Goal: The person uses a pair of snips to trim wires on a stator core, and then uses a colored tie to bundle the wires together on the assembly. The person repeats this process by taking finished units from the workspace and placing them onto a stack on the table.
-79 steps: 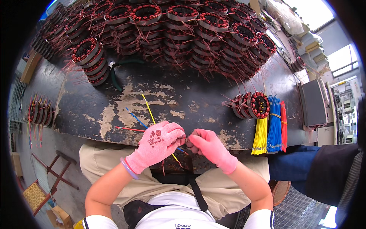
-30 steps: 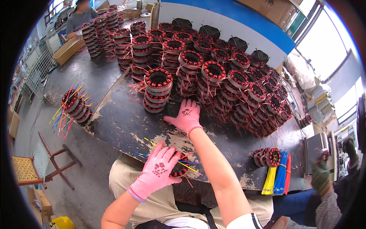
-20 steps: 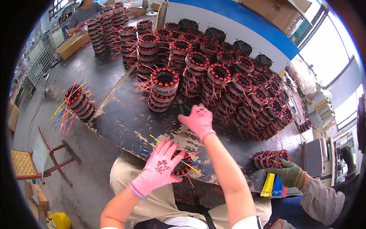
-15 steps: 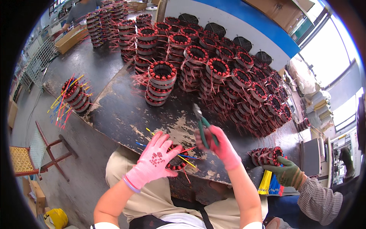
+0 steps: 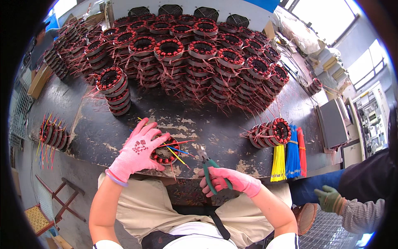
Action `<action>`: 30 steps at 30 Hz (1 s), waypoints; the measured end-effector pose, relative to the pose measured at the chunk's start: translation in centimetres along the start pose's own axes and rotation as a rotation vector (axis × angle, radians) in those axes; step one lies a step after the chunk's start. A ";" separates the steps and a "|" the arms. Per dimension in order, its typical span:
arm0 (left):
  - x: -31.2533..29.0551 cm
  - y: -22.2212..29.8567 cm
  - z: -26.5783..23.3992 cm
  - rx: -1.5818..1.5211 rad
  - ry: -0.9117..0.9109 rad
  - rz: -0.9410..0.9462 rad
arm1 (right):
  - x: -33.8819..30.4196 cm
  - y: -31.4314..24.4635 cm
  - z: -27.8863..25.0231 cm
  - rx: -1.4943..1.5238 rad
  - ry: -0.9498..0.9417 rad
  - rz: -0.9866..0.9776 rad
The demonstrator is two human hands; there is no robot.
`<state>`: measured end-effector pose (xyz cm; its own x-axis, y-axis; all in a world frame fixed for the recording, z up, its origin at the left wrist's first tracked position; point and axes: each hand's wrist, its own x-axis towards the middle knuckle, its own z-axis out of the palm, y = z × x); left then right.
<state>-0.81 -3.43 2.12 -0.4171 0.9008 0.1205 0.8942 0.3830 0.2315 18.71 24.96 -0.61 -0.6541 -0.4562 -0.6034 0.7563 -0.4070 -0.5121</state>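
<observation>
Some print (image 5: 140, 147) — perhaps lettering — marks left glove (image 5: 137, 152).

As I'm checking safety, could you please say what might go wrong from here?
The pliers in the right hand sit close to the coloured wires; a slip might nick one. The wound ring partly under the left hand lies near the front edge of the table; a knock could dislodge it.

Open tabletop (image 5: 207, 124) at centre, stacked rings (image 5: 201, 74) walling the back — pliers (image 5: 210, 162) jutting over near edge
</observation>
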 end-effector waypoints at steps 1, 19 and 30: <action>0.0 0.1 -0.1 0.007 -0.004 -0.004 | 0.2 0.0 -0.1 -0.010 0.004 0.014; -0.4 -1.3 0.9 -0.065 0.052 0.039 | 2.1 -2.3 1.9 -0.238 0.171 -0.042; -0.3 0.3 1.2 0.007 0.073 -0.063 | -0.3 -1.1 0.4 -0.048 0.109 0.003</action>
<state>-0.23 -3.33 1.01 -0.4832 0.8576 0.1764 0.8668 0.4403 0.2340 18.06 25.28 0.39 -0.6487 -0.3679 -0.6662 0.7596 -0.3660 -0.5376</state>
